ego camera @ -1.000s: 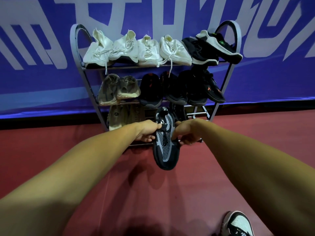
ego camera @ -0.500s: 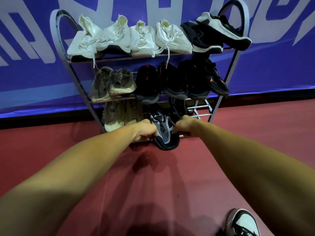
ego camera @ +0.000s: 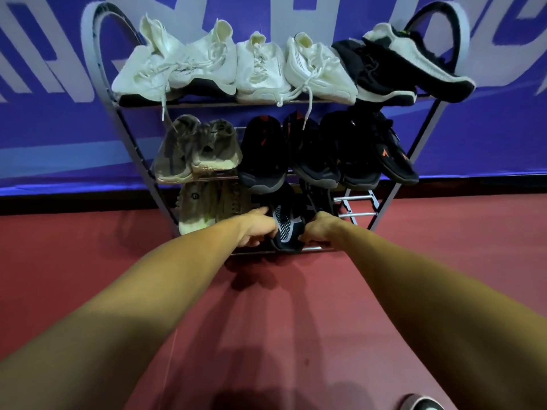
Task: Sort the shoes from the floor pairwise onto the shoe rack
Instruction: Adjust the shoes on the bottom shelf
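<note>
Head view, looking down along two bare forearms toward the shoe rack [ego camera: 359,214].

Holding one black mesh shoe [ego camera: 285,229] from both sides: gripped along its left edge by the left hand [ego camera: 257,229], fingers curled round it, and along its right edge by the right hand [ego camera: 319,230], also curled on it. Fingertips tucked under and hidden.

Lying on the rack's bottom shelf, near the middle, toe at the front rail. Just right of it on that shelf, and further back, a second black shoe [ego camera: 319,196], mostly in shadow. Left of it on the same shelf, a khaki pair [ego camera: 204,208].

On the rack's middle shelf: a taupe pair [ego camera: 195,149] at the left, then black pairs [ego camera: 296,152].

On the rack's top shelf: white pairs [ego camera: 177,69], then two black shoes with white soles [ego camera: 414,69] at the right end.

Well in front of the rack, on the red floor [ego camera: 266,321]: one black-and-white shoe [ego camera: 423,405], cut off by the frame edge.
</note>
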A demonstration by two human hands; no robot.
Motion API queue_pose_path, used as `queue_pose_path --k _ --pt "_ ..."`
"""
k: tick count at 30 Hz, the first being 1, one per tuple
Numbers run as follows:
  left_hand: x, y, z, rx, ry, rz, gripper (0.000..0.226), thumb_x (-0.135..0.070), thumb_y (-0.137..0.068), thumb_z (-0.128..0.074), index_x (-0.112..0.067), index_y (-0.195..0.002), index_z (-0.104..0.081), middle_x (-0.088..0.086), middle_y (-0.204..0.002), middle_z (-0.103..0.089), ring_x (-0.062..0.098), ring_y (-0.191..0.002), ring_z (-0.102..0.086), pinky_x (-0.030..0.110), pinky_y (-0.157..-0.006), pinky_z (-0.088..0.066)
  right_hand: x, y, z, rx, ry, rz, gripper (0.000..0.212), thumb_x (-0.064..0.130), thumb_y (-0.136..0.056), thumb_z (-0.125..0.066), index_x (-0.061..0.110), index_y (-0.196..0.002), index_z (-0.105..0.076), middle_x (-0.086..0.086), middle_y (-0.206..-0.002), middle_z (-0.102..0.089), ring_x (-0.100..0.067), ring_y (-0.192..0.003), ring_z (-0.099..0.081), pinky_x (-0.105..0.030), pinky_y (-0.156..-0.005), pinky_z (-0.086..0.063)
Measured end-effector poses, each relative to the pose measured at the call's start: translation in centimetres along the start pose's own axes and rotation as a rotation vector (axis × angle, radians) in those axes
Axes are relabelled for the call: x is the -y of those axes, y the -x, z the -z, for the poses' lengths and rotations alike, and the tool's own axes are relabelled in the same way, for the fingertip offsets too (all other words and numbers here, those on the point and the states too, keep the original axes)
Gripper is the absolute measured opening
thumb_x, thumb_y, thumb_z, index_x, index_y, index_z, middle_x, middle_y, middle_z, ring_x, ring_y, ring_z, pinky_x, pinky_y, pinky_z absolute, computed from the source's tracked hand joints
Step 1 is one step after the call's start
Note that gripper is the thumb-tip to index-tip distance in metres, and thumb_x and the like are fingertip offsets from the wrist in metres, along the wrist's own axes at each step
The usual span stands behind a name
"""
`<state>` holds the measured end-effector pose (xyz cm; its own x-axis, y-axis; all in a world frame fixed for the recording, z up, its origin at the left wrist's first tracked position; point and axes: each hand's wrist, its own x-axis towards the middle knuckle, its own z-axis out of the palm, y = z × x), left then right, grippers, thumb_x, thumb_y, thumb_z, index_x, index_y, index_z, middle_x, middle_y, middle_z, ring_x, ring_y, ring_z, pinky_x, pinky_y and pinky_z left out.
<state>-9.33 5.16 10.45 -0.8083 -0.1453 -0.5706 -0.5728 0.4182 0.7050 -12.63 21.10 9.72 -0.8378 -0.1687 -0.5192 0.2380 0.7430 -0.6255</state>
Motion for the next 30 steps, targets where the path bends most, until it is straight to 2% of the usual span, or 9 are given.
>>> queue_pose_path --k 3,5,10,13,15,18,22,27,30 --pt "-0.1 -1.1 -0.1 -0.046 -0.03 -0.049 0.073 -0.005 -0.085 -0.056 -0.025 -0.152 -0.034 0.007 -0.136 -0.055 0.018 -0.095 -0.058 0.026 -0.066 -0.049 0.3 -1.1 0.0 -0.006 -0.015 0.004 0.025 0.007 -0.083 -0.076 0.0 -0.103 -0.065 -0.01 -0.084 -0.062 -0.022 -0.076 -0.057 -0.026 -0.063 -0.044" --pt "-0.1 -1.8 0.1 -0.101 -0.061 -0.062 0.054 -0.011 -0.087 -0.057 -0.015 -0.141 -0.049 0.01 -0.135 -0.057 0.027 -0.113 -0.058 0.029 -0.08 -0.049 0.5 -1.6 -0.1 0.024 -0.063 0.013 0.027 0.004 -0.078 -0.078 0.0 -0.102 -0.068 -0.011 -0.085 -0.065 -0.022 -0.076 -0.06 -0.029 -0.069 -0.048" --pt "-0.5 -2.9 0.6 -0.106 -0.088 0.013 0.058 -0.013 -0.083 -0.06 -0.012 -0.14 -0.05 0.015 -0.134 -0.058 0.022 -0.088 -0.056 0.023 -0.061 -0.041 0.9 -2.8 -0.2 -0.011 -0.174 0.1 0.043 0.003 -0.077 -0.079 0.003 -0.118 -0.065 -0.005 -0.099 -0.066 -0.018 -0.093 -0.061 -0.025 -0.081 -0.046" --pt "-0.6 -3.3 0.5 -0.08 -0.128 0.062 0.07 -0.016 -0.08 -0.068 -0.01 -0.145 -0.045 0.014 -0.143 -0.052 0.025 -0.114 -0.06 0.031 -0.085 -0.052 1.5 -4.0 -0.2 -0.058 -0.033 0.087 0.037 0.01 -0.081 -0.078 0.006 -0.115 -0.064 -0.005 -0.097 -0.06 -0.016 -0.088 -0.055 -0.024 -0.077 -0.042" --pt "-0.5 -3.9 0.3 -0.055 -0.132 0.091 0.071 -0.016 -0.08 -0.068 -0.006 -0.146 -0.043 0.015 -0.147 -0.048 0.028 -0.128 -0.053 0.037 -0.101 -0.047 1.6 -4.6 -0.2 -0.06 0.038 0.078 0.039 0.012 -0.085 -0.075 0.006 -0.121 -0.062 -0.004 -0.1 -0.056 -0.015 -0.091 -0.051 -0.023 -0.077 -0.04" --pt "-0.6 -4.5 0.1 -0.052 -0.171 0.101 0.061 -0.013 -0.085 -0.062 -0.004 -0.143 -0.044 0.016 -0.144 -0.049 0.029 -0.127 -0.052 0.035 -0.101 -0.045 1.5 -5.1 -0.4 0.014 -0.014 0.073 0.051 0.011 -0.091 -0.069 0.002 -0.138 -0.052 -0.004 -0.11 -0.052 -0.016 -0.101 -0.048 -0.021 -0.081 -0.042" --pt "-0.6 -5.3 0.3 -0.092 -0.227 0.105 0.06 -0.015 -0.092 -0.059 -0.008 -0.147 -0.038 0.014 -0.146 -0.043 0.027 -0.13 -0.048 0.033 -0.105 -0.044 1.0 -5.7 -1.0 -0.012 -0.002 0.048 0.05 0.013 -0.088 -0.073 0.005 -0.134 -0.057 -0.012 -0.129 -0.063 -0.026 -0.118 -0.06 -0.033 -0.102 -0.048" --pt "-0.7 -5.2 0.3 -0.149 -0.292 0.019 0.068 -0.022 -0.091 -0.061 -0.009 -0.151 -0.031 0.015 -0.151 -0.037 0.031 -0.135 -0.04 0.029 -0.105 -0.038 1.4 -5.8 -1.1 0.008 0.042 0.048 0.039 0.012 -0.087 -0.069 0.006 -0.125 -0.06 -0.005 -0.104 -0.058 -0.017 -0.095 -0.052 -0.026 -0.081 -0.043" --pt "-0.5 -5.3 0.8 -0.146 -0.155 0.063 0.036 -0.021 -0.093 -0.059 -0.011 -0.126 -0.053 0.007 -0.12 -0.056 0.022 -0.109 -0.057 0.024 -0.075 -0.045 1.6 -5.2 -1.0 0.047 0.113 0.038 0.014 0.019 -0.087 -0.069 0.015 -0.099 -0.062 -0.003 -0.088 -0.057 -0.019 -0.078 -0.053 -0.028 -0.067 -0.043"
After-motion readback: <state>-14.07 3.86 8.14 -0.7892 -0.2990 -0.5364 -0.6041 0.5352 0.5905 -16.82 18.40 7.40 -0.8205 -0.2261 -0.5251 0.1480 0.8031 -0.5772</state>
